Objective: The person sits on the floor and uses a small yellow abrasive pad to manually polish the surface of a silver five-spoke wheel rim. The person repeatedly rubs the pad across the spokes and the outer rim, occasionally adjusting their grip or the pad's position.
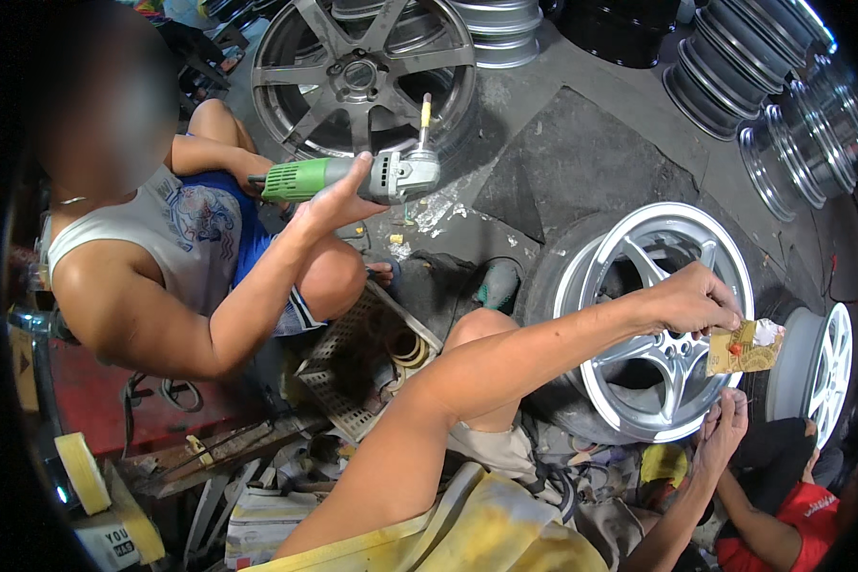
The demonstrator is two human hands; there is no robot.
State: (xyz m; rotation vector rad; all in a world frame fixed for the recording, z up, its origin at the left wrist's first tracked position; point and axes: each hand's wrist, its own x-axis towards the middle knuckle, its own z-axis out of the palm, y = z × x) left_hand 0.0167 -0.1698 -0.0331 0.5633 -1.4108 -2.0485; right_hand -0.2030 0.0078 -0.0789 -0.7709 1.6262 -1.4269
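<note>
My left hand reaches across to the right over a silver multi-spoke wheel rim. Its fingers pinch the edge of a small printed piece of brown paper, which looks like sandpaper backing, with a red dab and a whitish patch on it. Just below the paper, beside the rim's lower edge, my right hand has curled fingers; I cannot make out what is in them. The rim leans tilted on a dark tire.
A person at left holds a green angle grinder with a yellow-banded tip, near a grey rim. A plastic crate stands between us. Someone in red sits at lower right beside another rim. Stacked rims fill the back.
</note>
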